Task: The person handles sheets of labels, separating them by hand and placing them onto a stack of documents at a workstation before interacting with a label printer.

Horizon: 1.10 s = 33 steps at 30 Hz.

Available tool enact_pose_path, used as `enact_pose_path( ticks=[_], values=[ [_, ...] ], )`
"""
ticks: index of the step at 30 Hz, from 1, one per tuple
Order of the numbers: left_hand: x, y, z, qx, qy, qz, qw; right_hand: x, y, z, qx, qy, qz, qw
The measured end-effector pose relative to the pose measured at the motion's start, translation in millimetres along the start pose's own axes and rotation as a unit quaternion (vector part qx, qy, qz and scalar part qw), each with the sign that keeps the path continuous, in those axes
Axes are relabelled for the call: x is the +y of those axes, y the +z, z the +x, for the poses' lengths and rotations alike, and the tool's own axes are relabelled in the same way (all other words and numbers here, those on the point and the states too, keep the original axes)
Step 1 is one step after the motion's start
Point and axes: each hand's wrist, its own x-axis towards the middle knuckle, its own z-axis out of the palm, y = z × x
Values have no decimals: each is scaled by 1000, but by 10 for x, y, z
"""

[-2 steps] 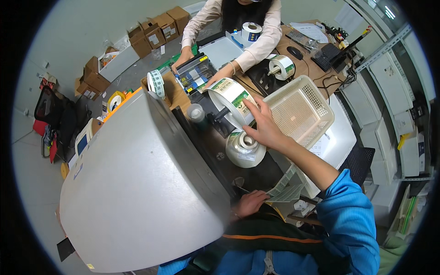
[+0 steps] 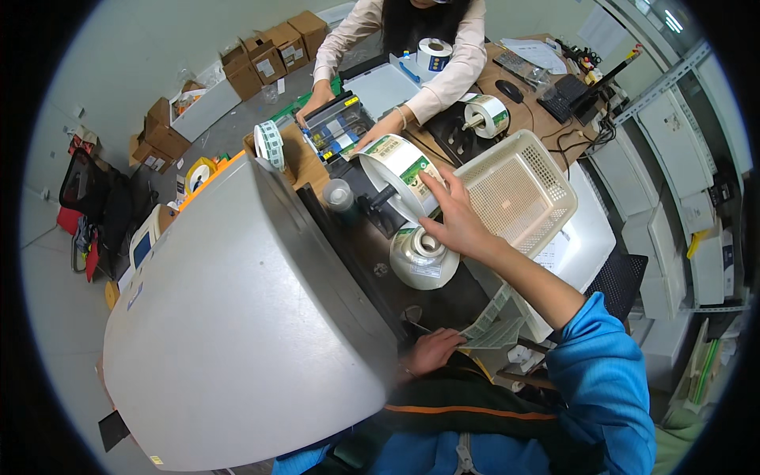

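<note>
A large roll of green and white labels [image 2: 392,152] sits around a black spindle, its white side disc turned toward the grey machine. My right hand [image 2: 459,218] is closed on its right edge, fingers along the printed face and thumb lower at the rim. Lower down, my left hand [image 2: 431,351] comes out beside the machine, its fingertips closed on the end of a pale green label strip [image 2: 495,324]. The machine's housing hides part of that hand. Below the big roll, another roll [image 2: 419,273] lies flat, with a small white ring [image 2: 428,244] on top.
A large grey machine housing [image 2: 261,317] fills the left. A cream perforated basket [image 2: 566,198] stands right of my right hand. Across the table, a person's hands [image 2: 388,127] hold an opened blue-black unit [image 2: 339,125]. A clear cup [image 2: 339,195] stands beside the housing.
</note>
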Motion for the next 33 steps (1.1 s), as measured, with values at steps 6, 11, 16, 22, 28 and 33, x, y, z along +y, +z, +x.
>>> enact_pose_path(
  ticks=[6,11,16,22,28,33],
  values=[
    [10,-12,11,1,1,6,1000,-3,39,-22,2,18,3,1000],
    [-3,-8,20,-4,0,9,1000,47,63,-21,18,6,3,1000],
    [0,12,15,3,-2,6,1000,131,121,53,26,-5,-2,1000],
    [-20,16,30,-4,2,10,1000,41,9,182,24,-10,-34,999],
    [10,7,32,-5,1,8,1000,-53,-8,363,-4,-24,-91,996],
    [12,13,28,-9,1,8,1000,-43,34,509,-12,-41,-88,995]
  ],
)
